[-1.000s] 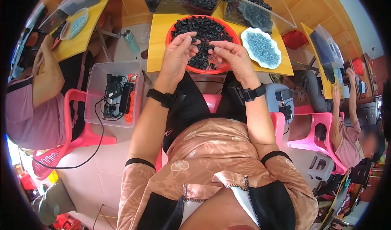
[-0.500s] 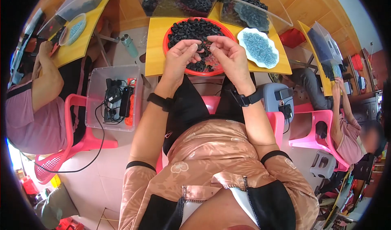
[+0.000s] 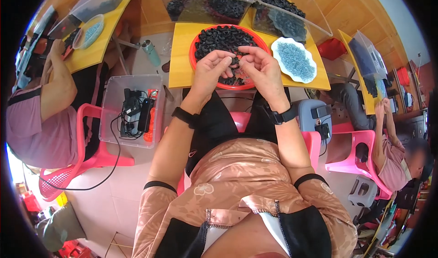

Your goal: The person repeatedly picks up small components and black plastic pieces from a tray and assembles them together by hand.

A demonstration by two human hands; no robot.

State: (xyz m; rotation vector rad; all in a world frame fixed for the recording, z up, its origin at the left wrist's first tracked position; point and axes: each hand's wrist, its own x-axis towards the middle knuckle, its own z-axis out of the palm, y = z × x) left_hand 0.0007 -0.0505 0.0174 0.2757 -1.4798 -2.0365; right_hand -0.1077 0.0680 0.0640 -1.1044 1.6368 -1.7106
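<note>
Over the front part of a red round tray (image 3: 193, 53) full of small black pieces (image 3: 219, 38), my two hands nearly meet. My left hand (image 3: 211, 71) pinches a small black piece (image 3: 235, 61) between thumb and fingertips. The thumb and forefinger of my right hand (image 3: 263, 71) close on the same spot from the other side; whether they grip that piece or another tiny part is too small to tell. To the right of my right hand lies a white scalloped plate (image 3: 276, 48) of small clear bluish pieces (image 3: 296, 60).
Two clear bins (image 3: 205, 9) (image 3: 285, 23) of black pieces stand at the back of the yellow table (image 3: 180, 73). A clear box (image 3: 109, 107) with cables is at left. One person (image 3: 43, 116) sits at left, another (image 3: 390, 153) at right, both at yellow tables.
My hands were apart; they have come together at the fingertips around the black piece. The view has shifted slightly. The person at right has moved both hands.
</note>
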